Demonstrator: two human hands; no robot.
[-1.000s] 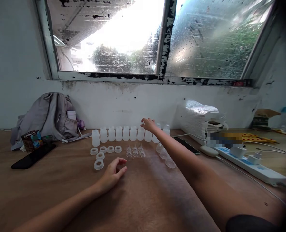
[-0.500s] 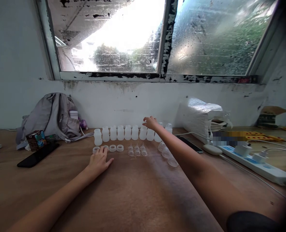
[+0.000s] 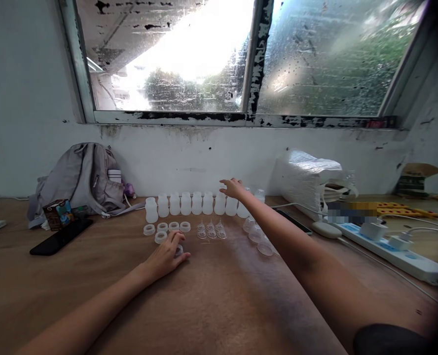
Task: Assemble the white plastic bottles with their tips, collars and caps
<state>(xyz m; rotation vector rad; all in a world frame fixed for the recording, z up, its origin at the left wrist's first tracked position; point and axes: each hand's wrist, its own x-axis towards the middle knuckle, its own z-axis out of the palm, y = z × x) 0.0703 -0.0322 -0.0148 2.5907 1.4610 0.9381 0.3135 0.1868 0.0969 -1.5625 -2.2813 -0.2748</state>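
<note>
My left hand point(image 3: 167, 254) is low over the table, thumb and fingers closed around a white bottle collar ring point(image 3: 179, 250) that they partly cover. Several more collar rings, one of them a nearby ring point(image 3: 161, 237), lie beyond it. My right hand point(image 3: 232, 188) reaches over the row of frosted baby bottles point(image 3: 186, 203); its thumb and index finger are apart above a bottle point(image 3: 219, 204), and nothing shows between them. Clear bottle nipples point(image 3: 211, 230) stand in two short rows at the centre. Clear domed caps point(image 3: 265, 247) lie beside my right forearm, which hides part of the group.
A grey backpack point(image 3: 80, 177), a small box point(image 3: 58, 214) and a black phone point(image 3: 61, 237) are on the left. To the right are another phone point(image 3: 293, 222), a white bag point(image 3: 300, 180), a power strip point(image 3: 400, 251) and cables. A wall with a window stands behind.
My left hand has moved right and nearer, from the left end of the collar rings to the ring now in its fingers. The right hand stays over the bottles, its thumb and index finger now apart.
</note>
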